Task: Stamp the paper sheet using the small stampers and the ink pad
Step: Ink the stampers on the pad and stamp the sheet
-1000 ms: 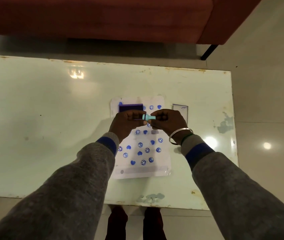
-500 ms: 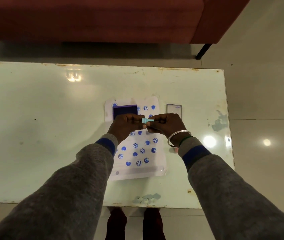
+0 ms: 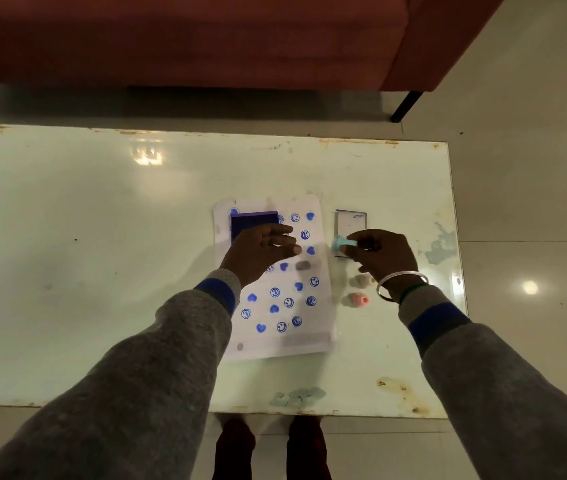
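Hands are hovering apart near the middle of the frame in the head view. We are keeping our left hand (image 3: 257,252) loose, with its fingers stretched out and holding nothing, over the near edge of the dark blue ink pad (image 3: 247,221). The fingers are blurring, so we cannot tell whether they are touching anything. The pad is lying on the upper left corner of the paper sheet (image 3: 285,344), which is sitting flat at the centre of the pale table (image 3: 102,271) and showing many blue hearts and smiley prints. We are pinching a teal stamper (image 3: 342,243) sideways in the fingertips of our right hand (image 3: 384,259), just right of the sheet, in front of a clear lid (image 3: 351,220). A pink stamper (image 3: 358,300) and a greyish stamper (image 3: 361,280) are lying on the table just beside the sheet's right edge, below that hand. A silver bangle (image 3: 399,282) is circling our right wrist. A red sofa (image 3: 205,39) is filling the top of the frame.
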